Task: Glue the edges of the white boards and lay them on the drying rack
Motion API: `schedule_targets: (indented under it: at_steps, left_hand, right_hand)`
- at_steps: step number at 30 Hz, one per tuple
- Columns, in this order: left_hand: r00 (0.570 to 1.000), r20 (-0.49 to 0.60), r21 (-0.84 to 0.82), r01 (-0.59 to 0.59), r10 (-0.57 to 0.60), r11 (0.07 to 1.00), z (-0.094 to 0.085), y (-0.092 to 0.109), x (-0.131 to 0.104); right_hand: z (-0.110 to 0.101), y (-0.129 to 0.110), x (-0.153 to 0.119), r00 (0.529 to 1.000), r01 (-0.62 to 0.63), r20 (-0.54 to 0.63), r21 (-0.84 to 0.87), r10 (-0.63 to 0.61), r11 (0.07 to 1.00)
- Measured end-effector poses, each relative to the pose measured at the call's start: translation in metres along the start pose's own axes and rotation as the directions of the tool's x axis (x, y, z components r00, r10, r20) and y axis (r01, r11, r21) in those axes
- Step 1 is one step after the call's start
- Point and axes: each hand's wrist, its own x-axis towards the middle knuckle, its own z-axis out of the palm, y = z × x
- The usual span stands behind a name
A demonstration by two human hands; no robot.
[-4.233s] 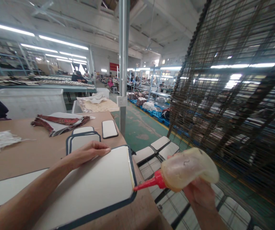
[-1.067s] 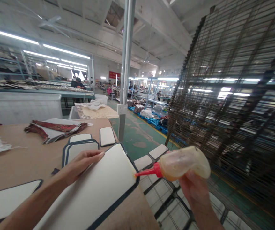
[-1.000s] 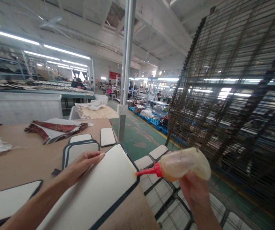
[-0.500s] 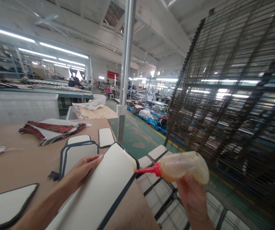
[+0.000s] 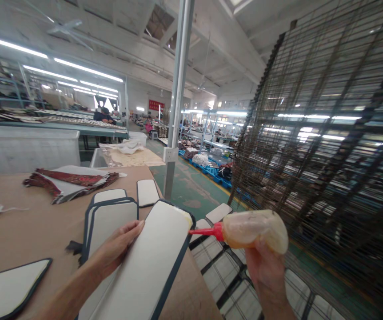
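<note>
The glue bottle (image 5: 253, 229) lies almost level in the air past the table (image 5: 18, 222) edge, long axis running 3 to 9 o'clock, red nozzle at 9 o'clock touching the white panel (image 5: 148, 262)'s far corner. The right hand (image 5: 266, 271) grips it from below, forearm rising from 6 o'clock. The left hand (image 5: 118, 246) rests flat, fingers spread, on the panel's left edge.

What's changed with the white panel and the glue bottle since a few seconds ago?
The white panel with dark blue edging has turned on the brown table: its far end now points away, the long side running toward the camera. The red nozzle of the translucent squeeze bottle has moved along the edge to the far corner. The left hand stays flat on the panel; the right hand keeps its grip.
</note>
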Motion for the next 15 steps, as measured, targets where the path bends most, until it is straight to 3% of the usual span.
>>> schedule_targets:
  at_steps: [9, 15]
  left_hand:
    - [1.000, 0.019, 0.041, 0.012, -0.013, 0.999, -0.015, -0.007, -0.003]
    - [1.000, 0.008, 0.033, 0.015, -0.015, 0.999, -0.016, -0.003, -0.007]
  right_hand:
    - [0.008, 0.001, -0.008, 0.999, -0.042, 0.004, 0.050, 0.042, 0.998]
    - [0.012, 0.002, -0.014, 0.996, -0.087, 0.029, 0.108, 0.085, 0.990]
